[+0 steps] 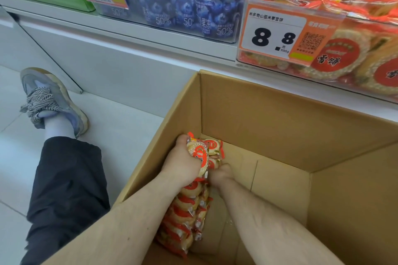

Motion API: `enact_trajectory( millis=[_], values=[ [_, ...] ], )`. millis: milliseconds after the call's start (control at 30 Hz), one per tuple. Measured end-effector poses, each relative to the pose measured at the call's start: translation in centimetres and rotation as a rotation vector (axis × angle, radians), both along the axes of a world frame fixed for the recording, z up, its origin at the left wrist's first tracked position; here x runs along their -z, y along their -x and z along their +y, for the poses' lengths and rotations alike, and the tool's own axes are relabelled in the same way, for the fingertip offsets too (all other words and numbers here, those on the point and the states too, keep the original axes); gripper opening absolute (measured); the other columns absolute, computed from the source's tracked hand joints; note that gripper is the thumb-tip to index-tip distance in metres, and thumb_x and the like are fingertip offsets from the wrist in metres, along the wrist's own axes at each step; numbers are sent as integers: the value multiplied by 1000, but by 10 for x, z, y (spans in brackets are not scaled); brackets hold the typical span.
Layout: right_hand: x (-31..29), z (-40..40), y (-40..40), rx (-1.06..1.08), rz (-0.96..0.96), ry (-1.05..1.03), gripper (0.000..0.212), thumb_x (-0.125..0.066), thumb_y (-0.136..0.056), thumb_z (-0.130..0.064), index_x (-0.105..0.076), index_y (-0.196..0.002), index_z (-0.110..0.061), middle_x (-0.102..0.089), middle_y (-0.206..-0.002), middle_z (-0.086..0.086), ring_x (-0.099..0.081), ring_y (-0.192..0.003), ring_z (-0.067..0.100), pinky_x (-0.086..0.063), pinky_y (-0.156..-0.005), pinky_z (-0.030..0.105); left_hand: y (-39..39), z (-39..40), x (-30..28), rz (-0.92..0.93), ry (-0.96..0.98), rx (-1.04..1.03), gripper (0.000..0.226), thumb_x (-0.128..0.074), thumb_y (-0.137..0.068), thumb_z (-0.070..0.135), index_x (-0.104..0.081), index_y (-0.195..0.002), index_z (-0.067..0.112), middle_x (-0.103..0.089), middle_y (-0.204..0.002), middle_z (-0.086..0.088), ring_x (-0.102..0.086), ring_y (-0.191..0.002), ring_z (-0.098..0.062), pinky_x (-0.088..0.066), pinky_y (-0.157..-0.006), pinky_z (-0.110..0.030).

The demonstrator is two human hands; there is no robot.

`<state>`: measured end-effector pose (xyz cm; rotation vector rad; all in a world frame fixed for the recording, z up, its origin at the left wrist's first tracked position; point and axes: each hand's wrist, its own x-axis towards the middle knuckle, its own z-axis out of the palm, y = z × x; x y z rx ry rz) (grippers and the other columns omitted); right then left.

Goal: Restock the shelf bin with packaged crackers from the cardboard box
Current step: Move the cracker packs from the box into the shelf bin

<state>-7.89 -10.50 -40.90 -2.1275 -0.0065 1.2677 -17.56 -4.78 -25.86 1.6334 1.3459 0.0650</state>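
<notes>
Arms: both forearms are showing bare, with no sleeves, watch or rings, beside the shoe [53,101].
Trousers: the trouser leg [66,196] is hanging dark and loose, cropped just below the shoe.
Sock: a pale sock is showing at the shoe's opening.
Shoe: grey-blue sneaker with tan sole, wearing black-and-white striped laces.

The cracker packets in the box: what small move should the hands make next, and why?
Probably lift the gathered cracker packets straight up out of the cardboard box. The left hand already grips several and the right hand reaches in beside them, while the shelf bin sits above the box.
</notes>
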Motion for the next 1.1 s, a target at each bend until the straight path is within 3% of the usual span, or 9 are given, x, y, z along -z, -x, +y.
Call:
enact_trajectory(
  millis=[100, 200, 267, 367, 433, 600, 767, 933, 1100],
  values=[
    [-4, -23, -23, -16, 53, -9, 29, -73, -79, -14, -65, -107, -7, -69, -99, 6, -66, -93, 21, -55, -85, 29, 0, 0, 1, -18, 11, 20, 77, -57, -87, 6, -21, -150, 34, -56, -130, 2, -60, -106, -20, -54, -89, -35],
    [-24, -55, -48, -91, 56, 25, 28, -75, -80, -13, -63, -106, -9, -70, -93, 5, -68, -81, 20, -57, -68, 26, 1, -1, -4, -91, 44, 35, 86, -52, -88, 0, -16, -146, 51, -58, -123, 6, -60, -68, -15, -49, -55, -27],
    [-54, -72, -64, -136, 65, 32, 33, -77, -80, -18, -63, -110, -12, -72, -92, 3, -66, -73, 15, -49, -54, 20, 1, -2, -9, -126, 49, 47, 79, -47, -89, -5, -30, -140, 53, -64, -108, 3, -49, -49, -11, -39, -42, -22],
    [-114, -91, -83, -199, 37, -57, 31, -76, -82, -24, -66, -110, -15, -74, -96, 1, -65, -78, 13, -48, -61, 23, 1, -5, -20, -159, 66, 58, 50, -44, -91, -5, -62, -114, 36, -66, -94, -3, -44, -47, -7, -34, -39, -18],
    [-158, -103, -88, -198, 8, -151, 35, -76, -82, -22, -62, -114, -16, -75, -99, 3, -67, -81, 16, -49, -62, 27, 3, -9, -31, -177, 72, 74, 40, -46, -91, -2, -68, -102, 29, -62, -85, -4, -40, -48, -8, -33, -38, -17],
    [-261, -134, -80, -178, 60, -353, 34, -70, -86, -16, -58, -117, -11, -74, -100, 8, -68, -85, 21, -51, -63, 30, 10, -37, -68, -382, 91, 106, 17, -56, -94, 22, -72, -99, 27, -70, -106, 1, -66, -82, -13, -48, -63, -23],
    [-311, -151, -53, -186, 101, -478, 28, -57, -93, -17, -62, -120, -12, -72, -98, 7, -65, -82, 20, -48, -65, 29, 15, -81, -101, -708, 399, 242, 36, -54, -92, 47, -72, -110, 21, -72, -112, -5, -67, -108, -24, -46, -100, -44],
    [-333, -157, -40, 102, 143, -629, 33, -43, -99, -21, -64, -117, -2, -74, -97, 13, -66, -84, 27, -48, -80, 42, 25, -92, -115, -775, 422, 108, 21, -56, -95, 23, -70, -109, 13, -73, -105, -12, -69, -101, -31, -49, -98, -51],
    [-349, -163, -31, 177, 152, -715, 38, -37, -99, -23, -65, -112, 0, -73, -95, 15, -66, -84, 28, -46, -71, 39, 40, -91, -121, -779, 440, 65, 23, -53, -97, 22, -66, -114, 13, -74, -104, -9, -71, -98, -29, -53, -90, -45]
  ],
)
